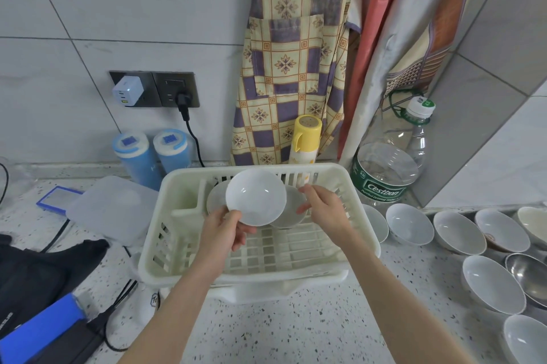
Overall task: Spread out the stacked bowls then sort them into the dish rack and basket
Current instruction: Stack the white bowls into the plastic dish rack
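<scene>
A cream plastic dish rack (349, 186) stands in the middle of the counter. My left hand (226, 229) grips the lower rim of a white bowl (256, 196), tilted on edge over the rack's back part. Behind it stand two more bowls, one at the left (215, 198) and one at the right (293, 209). My right hand (324, 209) pinches the rim of the right one. Several white bowls (410, 227) lie spread out on the counter to the right, with a steel bowl (529, 278) among them. No basket is in view.
A big clear water bottle (390, 162) and a yellow flask (305, 138) stand behind the rack. Two blue canisters (154, 153), a clear lid (109, 206), a black bag (38, 269) and cables (124, 295) crowd the left side. Aprons (290, 53) hang on the wall.
</scene>
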Demonstrator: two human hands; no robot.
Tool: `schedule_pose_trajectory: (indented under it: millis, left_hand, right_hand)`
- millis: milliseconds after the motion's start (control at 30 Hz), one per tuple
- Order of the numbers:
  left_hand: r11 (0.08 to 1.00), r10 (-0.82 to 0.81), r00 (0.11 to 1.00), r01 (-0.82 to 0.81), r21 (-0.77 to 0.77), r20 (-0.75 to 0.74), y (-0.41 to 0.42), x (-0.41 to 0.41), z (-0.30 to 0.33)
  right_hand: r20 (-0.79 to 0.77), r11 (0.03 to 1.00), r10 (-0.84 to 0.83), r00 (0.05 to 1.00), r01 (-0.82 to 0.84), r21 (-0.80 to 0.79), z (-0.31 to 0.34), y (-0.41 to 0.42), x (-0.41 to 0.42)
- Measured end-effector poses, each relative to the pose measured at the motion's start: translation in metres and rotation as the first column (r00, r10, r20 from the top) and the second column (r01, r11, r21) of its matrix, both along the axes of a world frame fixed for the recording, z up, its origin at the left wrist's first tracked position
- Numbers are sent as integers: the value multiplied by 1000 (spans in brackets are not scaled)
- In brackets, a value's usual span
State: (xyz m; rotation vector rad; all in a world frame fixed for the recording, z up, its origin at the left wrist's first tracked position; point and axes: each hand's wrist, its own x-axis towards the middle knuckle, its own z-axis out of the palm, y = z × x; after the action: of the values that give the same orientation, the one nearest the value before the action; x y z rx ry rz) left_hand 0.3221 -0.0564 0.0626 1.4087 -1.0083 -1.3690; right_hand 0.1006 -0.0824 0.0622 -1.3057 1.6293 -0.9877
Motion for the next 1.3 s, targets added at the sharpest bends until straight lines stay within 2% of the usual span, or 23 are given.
schedule_pose_trajectory:
  millis: [67,133,367,467,567,767,1067,1300]
  left_hand:
    - [999,-36,999,36,7,13,-3,-12,0]
    - [998,-67,997,67,22,23,-5,-23,-1]
    - [985,-166,986,165,54,5,-7,-47,-11]
    - [983,-172,984,174,51,-44,-8,-52,-12]
    - [980,-185,981,189,61,-65,-5,-53,-17]
    - [978,-88,988,61,201,128,-4,-48,-45]
    - [971,-51,996,33,238,72,-17,-61,-53]
    - [977,-20,995,-1,215,93,-19,-63,-57]
  right_hand:
    - [69,999,46,997,-46,-1,5,2,-2]
    - [51,998,56,997,-54,-28,4,5,-3]
    - [-257,999,-19,966,9,-41,-5,8,-15]
    - [-311,998,-70,948,65,-27,-10,5,-18]
    - [-294,992,-121,948,129,6,-12,0,-19]
    - [-279,977,-161,947,193,93,-22,-12,-11]
    - [-335,974,-91,938,153,165,-31,-22,0]
    - [-272,965,-101,957,161,208,-37,-24,-1]
